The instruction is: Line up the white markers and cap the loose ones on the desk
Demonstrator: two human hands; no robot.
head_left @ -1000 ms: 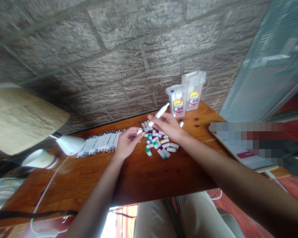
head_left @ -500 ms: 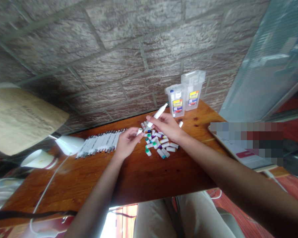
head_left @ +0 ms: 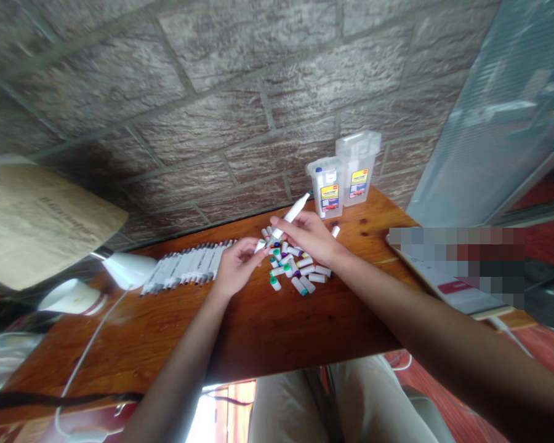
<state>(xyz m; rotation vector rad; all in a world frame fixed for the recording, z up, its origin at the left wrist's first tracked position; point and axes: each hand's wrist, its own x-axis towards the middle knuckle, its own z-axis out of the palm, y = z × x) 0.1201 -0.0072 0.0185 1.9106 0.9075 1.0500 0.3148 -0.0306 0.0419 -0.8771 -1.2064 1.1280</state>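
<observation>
My right hand (head_left: 311,234) is closed round a white marker (head_left: 292,215), which tilts with its bare tip up and to the right. Between the fingers of my left hand (head_left: 235,261) is a small white marker cap (head_left: 260,245), just left of the marker's lower end and apart from it. Below and between my hands lies a loose pile of white caps (head_left: 300,284) with green, teal, purple and blue ends. To the left of my left hand, several white markers (head_left: 189,264) lie side by side in a row.
Two clear plastic marker cases (head_left: 330,195) stand by the stone wall (head_left: 203,135); the nearer holds a few pieces. At left are a white lamp (head_left: 132,269), a paper cup (head_left: 72,296) and a cable (head_left: 90,351). A notebook (head_left: 471,298) lies at the table's right edge.
Almost nothing differs. The marker in my right hand has shifted very slightly left and down; my left hand stays in place with the cap.
</observation>
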